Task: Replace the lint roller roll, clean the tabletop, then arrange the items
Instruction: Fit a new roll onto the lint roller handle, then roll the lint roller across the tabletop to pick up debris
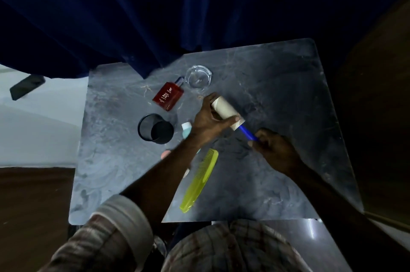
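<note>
Grey marble table (277, 85) bearing comb (200, 179), cup (155, 129), bottle (168, 96), ashtray (198, 77).

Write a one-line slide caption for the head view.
Left hand grips the lint roller roll while right hand holds its blue handle over the grey table.

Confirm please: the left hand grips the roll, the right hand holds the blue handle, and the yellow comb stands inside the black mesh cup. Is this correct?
Not quite. The head view shows the yellow comb lying flat on the tabletop, outside the black mesh cup. The left hand does grip the roll, and the right hand holds the blue handle.
</note>
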A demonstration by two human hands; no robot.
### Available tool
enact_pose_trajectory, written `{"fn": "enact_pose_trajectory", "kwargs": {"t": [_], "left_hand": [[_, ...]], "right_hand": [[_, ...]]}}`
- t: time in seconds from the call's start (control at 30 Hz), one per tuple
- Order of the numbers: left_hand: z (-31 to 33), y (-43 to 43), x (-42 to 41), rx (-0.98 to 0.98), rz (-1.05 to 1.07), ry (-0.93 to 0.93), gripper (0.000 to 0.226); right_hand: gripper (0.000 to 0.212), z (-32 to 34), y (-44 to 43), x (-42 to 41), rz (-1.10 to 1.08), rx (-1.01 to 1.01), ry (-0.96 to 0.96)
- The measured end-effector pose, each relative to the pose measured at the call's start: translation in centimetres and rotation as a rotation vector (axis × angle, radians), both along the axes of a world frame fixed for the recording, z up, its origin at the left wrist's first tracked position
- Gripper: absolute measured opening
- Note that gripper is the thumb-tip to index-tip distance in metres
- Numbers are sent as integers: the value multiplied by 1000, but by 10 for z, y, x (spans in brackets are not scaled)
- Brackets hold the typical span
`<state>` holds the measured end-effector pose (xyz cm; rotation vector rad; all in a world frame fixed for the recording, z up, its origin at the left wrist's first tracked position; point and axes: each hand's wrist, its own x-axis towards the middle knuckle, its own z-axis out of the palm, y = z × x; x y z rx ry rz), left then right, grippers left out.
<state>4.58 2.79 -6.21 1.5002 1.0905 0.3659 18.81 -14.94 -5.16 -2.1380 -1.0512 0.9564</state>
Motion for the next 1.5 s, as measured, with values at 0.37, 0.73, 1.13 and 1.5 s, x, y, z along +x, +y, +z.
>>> {"fn": "enact_pose_trajectory", "kwargs": {"t": [0.37,0.73,1.13,1.5], "left_hand": [[-31,28,-10,576,-615,647,147],[-26,25,-5,561,-697,784,150],[-45,28,-12,643,-665,746,154],[-51,30,-13,635,-658,739,154]], "right_hand": [[39,-34,18,-42,-15,-216,-424],[42,-41,9,-52,36,-314,-570],[44,-39,-46,34,-137,-401,-648],[31,-44,-52,50,-189,-432,-467]]}}
